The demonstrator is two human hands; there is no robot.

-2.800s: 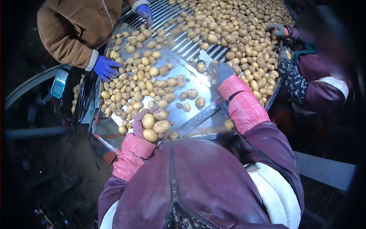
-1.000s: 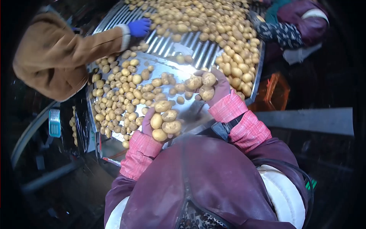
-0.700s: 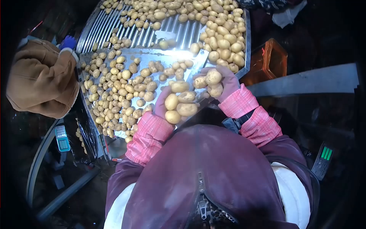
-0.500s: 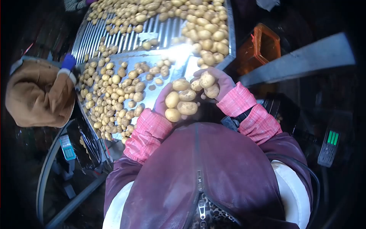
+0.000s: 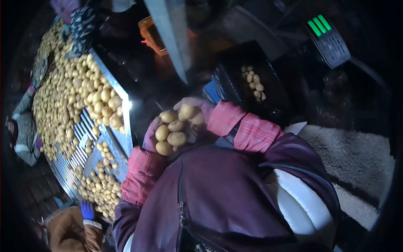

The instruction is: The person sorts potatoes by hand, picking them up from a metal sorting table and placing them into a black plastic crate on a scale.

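Both my hands are cupped in front of my chest, away from the metal sorting table. My left hand is wrapped round several pale potatoes, which fill the palm and hide most of the fingers. Close beside it, my right hand curls round a few more potatoes. The two handfuls nearly touch. Many loose potatoes cover the table at the left.
A dark crate holding several potatoes lies ahead on the right. An orange container and a metal beam are at the top. Co-workers stand round the table; one blue-gloved hand shows at lower left.
The view has swung to the right, so the table now lies farther left and the crate with potatoes shows. Both hands still hold their potatoes and have moved away from the table's edge.
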